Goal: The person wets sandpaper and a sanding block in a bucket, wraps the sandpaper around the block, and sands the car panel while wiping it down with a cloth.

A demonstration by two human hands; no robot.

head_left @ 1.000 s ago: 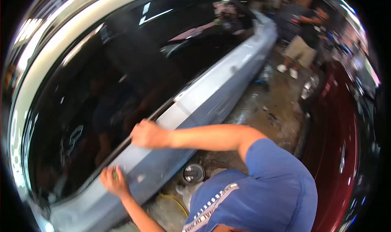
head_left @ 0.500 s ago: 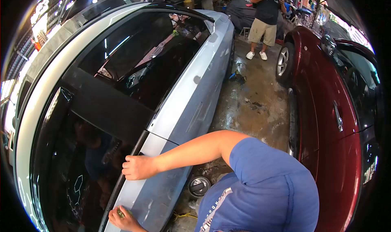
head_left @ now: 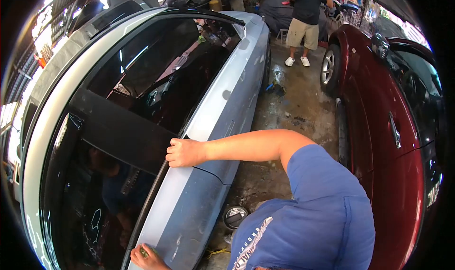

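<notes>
My right hand (head_left: 186, 152) is closed and pressed on the car door's upper edge, just below the window line and close to the door seam. A small dark edge shows beside it, but what lies under the fingers is hidden. Lower in the view, my left hand (head_left: 146, 257) is closed around a small greenish pad (head_left: 144, 252) on the same ledge, near the rear window. The light grey-and-white car (head_left: 182, 206) has dull, patchy panels with darker grey spots. Its dark side window (head_left: 104, 194) reflects my body.
A dark red car (head_left: 374, 123) stands on the right across a narrow, wet, stained concrete aisle (head_left: 294, 113). A person (head_left: 305, 23) in beige shorts stands at its far end. Near my body on the floor are a round dark container (head_left: 235, 218) and a yellow cord (head_left: 218, 252).
My right hand has slid forward along the door's upper edge, up and right in view, to the door seam. My left hand stays in nearly the same place. The view has shifted slightly.
</notes>
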